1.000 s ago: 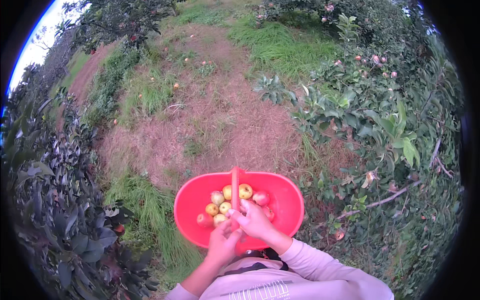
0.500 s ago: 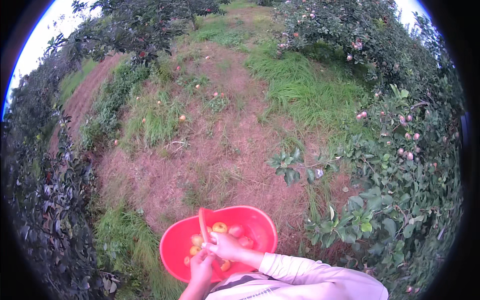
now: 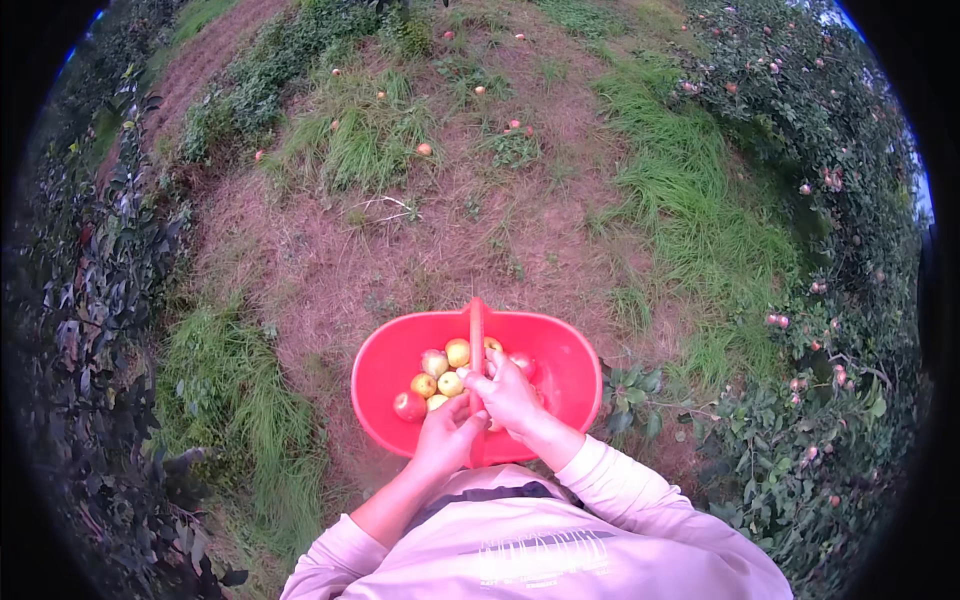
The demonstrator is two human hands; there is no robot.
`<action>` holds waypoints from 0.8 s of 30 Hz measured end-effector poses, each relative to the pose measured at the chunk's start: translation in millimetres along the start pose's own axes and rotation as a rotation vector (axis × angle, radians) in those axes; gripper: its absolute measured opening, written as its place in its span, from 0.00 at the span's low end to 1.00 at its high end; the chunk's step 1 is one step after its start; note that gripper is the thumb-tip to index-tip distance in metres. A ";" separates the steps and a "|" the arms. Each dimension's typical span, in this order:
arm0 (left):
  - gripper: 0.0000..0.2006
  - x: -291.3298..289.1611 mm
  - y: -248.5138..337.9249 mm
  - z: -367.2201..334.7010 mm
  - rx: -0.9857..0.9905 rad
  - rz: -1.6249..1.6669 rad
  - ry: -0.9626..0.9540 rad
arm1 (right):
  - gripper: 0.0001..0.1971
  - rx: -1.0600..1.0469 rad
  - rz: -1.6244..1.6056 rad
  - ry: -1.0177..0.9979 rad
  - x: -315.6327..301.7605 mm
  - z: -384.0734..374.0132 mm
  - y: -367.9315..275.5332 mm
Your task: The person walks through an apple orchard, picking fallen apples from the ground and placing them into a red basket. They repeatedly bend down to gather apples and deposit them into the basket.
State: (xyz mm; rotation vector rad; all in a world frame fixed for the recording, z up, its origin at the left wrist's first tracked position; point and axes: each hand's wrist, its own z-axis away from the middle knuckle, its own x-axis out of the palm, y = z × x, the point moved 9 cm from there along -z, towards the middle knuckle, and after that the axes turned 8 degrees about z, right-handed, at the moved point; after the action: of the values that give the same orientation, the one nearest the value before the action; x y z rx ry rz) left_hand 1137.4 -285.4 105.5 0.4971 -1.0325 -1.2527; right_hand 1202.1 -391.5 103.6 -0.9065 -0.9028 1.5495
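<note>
Red basket (image 3: 575, 385): only partly filled
Apples (image 3: 457, 352): held inside the basket
Fallen apples (image 3: 424, 149): seen ungathered beyond the basket
Right hand (image 3: 507, 393): clamped on basket's handle (image 3: 476, 325)
Left hand (image 3: 447, 437): placed against handle; grip cannot be told

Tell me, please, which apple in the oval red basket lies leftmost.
The round red apple; the round yellow apple beside it and all others visible lie farther right.

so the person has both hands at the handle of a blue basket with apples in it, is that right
Not quite: the basket is red, not blue, as the head view shows. The left hand and right hand are indeed at its handle, with apples inside.
</note>
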 end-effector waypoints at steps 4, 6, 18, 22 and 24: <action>0.24 9.1 42.2 -91.6 -0.059 -0.050 -0.115 | 0.24 0.098 -0.067 0.023 -23.5 -86.5 -30.8; 0.28 5.5 58.2 -128.0 -0.095 -0.059 -0.166 | 0.23 0.174 -0.067 0.017 -29.1 -120.4 -50.1; 0.36 -12.1 181.2 -309.8 -0.149 -0.179 -0.278 | 0.21 0.207 -0.071 0.077 -43.5 -308.2 -170.3; 0.35 -20.0 232.4 -349.9 -0.106 -0.213 -0.210 | 0.23 0.204 -0.118 0.018 -39.0 -364.2 -195.6; 0.34 -26.1 248.1 -371.6 -0.108 -0.239 -0.177 | 0.23 0.228 -0.079 0.018 -36.4 -388.7 -206.2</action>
State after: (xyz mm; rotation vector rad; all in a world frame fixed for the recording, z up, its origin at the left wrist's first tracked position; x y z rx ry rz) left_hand 1584.6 -269.0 112.7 0.4412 -1.0691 -1.5792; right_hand 1642.2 -366.0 128.6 -0.7126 -0.7235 1.5377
